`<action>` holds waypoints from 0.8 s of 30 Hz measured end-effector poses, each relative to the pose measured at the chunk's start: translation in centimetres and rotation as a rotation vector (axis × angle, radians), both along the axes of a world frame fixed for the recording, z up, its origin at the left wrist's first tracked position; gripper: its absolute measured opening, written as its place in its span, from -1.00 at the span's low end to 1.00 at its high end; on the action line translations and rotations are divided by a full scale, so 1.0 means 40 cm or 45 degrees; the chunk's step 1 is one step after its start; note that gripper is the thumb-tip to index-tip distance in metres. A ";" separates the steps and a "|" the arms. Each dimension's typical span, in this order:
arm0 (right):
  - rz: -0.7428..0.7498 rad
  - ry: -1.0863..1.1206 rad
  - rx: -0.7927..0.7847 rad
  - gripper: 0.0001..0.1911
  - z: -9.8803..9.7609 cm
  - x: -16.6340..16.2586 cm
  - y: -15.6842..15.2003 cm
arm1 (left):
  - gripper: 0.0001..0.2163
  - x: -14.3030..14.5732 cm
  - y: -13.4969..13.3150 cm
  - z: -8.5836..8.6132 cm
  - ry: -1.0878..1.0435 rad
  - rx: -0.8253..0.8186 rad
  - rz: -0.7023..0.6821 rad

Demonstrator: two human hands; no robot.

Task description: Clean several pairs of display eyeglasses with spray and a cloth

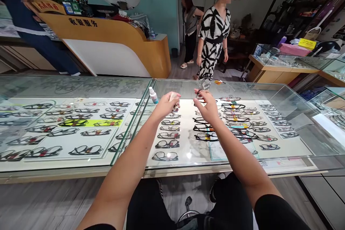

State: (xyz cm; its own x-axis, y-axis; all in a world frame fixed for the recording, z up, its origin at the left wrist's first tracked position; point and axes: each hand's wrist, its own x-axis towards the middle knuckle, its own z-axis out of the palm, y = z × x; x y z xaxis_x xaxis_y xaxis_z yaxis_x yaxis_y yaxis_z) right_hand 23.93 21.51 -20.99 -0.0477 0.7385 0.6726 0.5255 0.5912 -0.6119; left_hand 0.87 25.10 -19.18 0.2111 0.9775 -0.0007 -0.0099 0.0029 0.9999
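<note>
**A:** What is the left hand [165, 106] doing?

**B:** It is curled closed around a small pale wad [174, 97], which pokes out between thumb and fingers. Whether it is cloth or paper, I cannot tell.

**A:** And the right hand [207, 109]?

**B:** It is pinched narrow, with the fingertips gripping a thin-rimmed pair of glasses [199, 87]. The glasses stick up from the hand toward twelve o'clock, and one slim arm trails off toward three o'clock with an orange tag [218, 82] on it.

**A:** How do the two hands sit relative to each other?

**B:** They are near each other but not touching. The wad is at nine o'clock from the glasses, and both are held above the glass counter [205, 167].

**A:** Is anything close by?

**B:** A small white spray bottle [153, 95] with a blue label stands upright on the glass, just beside the left hand at its ten o'clock.

**A:** What is under the glass?

**B:** Rows of display frames [168, 135] lie flat on pale trays, mostly dark-rimmed.

**A:** And further out?

**B:** At twelve o'clock, a person in a black-and-white patterned dress [212, 32] stands beyond the counter. A person in a grey top [191, 21] is behind them. An orange reception desk [113, 34] sits at ten o'clock.
</note>
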 end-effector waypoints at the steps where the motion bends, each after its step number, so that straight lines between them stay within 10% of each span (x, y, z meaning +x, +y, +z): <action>1: -0.008 0.002 0.008 -0.68 0.000 0.001 0.001 | -0.77 0.000 0.003 -0.004 -0.024 -0.005 0.017; 24: -0.058 -0.044 0.004 -0.57 -0.006 0.003 0.004 | -0.88 0.016 0.004 0.034 -1.010 -0.764 0.189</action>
